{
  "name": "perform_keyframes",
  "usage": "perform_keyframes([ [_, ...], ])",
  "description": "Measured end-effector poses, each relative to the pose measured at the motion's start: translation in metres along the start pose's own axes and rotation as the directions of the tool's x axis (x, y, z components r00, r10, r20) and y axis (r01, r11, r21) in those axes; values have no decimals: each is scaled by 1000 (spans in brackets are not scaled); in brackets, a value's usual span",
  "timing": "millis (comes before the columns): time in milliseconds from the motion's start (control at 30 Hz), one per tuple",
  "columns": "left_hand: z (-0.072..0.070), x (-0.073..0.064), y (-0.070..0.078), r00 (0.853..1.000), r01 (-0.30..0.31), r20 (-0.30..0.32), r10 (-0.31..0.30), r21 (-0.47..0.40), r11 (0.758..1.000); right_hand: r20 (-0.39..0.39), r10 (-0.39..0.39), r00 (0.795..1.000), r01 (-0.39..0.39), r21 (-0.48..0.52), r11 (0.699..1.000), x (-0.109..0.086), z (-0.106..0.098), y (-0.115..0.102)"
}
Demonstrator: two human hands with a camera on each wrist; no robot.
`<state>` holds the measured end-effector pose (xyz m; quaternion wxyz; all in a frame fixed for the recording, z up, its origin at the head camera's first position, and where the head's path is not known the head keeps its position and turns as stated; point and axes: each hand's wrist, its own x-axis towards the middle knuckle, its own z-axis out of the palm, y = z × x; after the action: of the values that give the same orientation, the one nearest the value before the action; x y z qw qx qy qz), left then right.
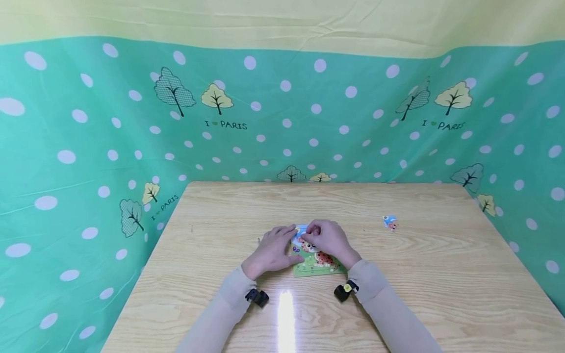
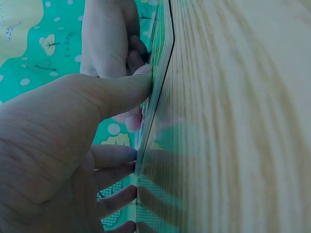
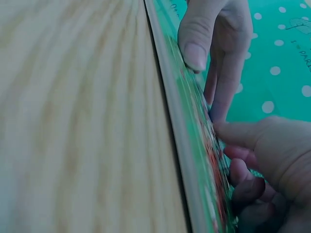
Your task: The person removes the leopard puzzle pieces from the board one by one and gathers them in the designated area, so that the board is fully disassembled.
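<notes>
"While the head view takes in the whole worktop (image 1: 441, 279), do the wrist views add anything?"

"They do. From above, the picture board (image 1: 304, 270) lies around the middle, a red-spotted cartoon animal (image 1: 324, 259) on its green part; side-on, both wrist views show how thick its edge is. Only the head view catches the loose puzzle bit (image 1: 390, 222), off to the board's right and well apart from it."

"And the fingers?"

"On the left hand (image 1: 274, 249) they're spread and fairly straight, tips down along the board's left side. Its thumb (image 2: 129, 90) touches the board's face, plain in the left wrist view."

"What about the right?"

"The right hand (image 1: 332, 241) sits over the board's upper part, fingers (image 3: 249, 189) curled close together. The right wrist view shows that thumb reaching to the board's face; whether it pinches a piece, I can't tell, as the spot is hidden."
</notes>
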<state>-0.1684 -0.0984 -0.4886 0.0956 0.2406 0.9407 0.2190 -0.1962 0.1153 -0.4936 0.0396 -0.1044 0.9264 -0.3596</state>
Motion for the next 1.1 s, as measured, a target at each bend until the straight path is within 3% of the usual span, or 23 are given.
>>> perform_keyframes([
  [133, -1, 0, 1, 1000, -1, 4, 1, 5, 1000, -25, 4, 1000, -5, -37, 999, 2, 3, 2],
  [400, -1, 2, 1, 1000, -2, 7, 2, 14, 1000, -71, -10, 997, 11, 13, 1000, 1, 2, 5],
  [800, -5, 1, 4, 1000, 7, 5, -7, 5, 1000, -48, 31, 998, -30, 30, 999, 3, 0, 6],
  [1100, -4, 1, 3, 1000, 12, 8, -12, 22, 1000, -47, -20, 999, 16, -83, 996, -1, -9, 8],
])
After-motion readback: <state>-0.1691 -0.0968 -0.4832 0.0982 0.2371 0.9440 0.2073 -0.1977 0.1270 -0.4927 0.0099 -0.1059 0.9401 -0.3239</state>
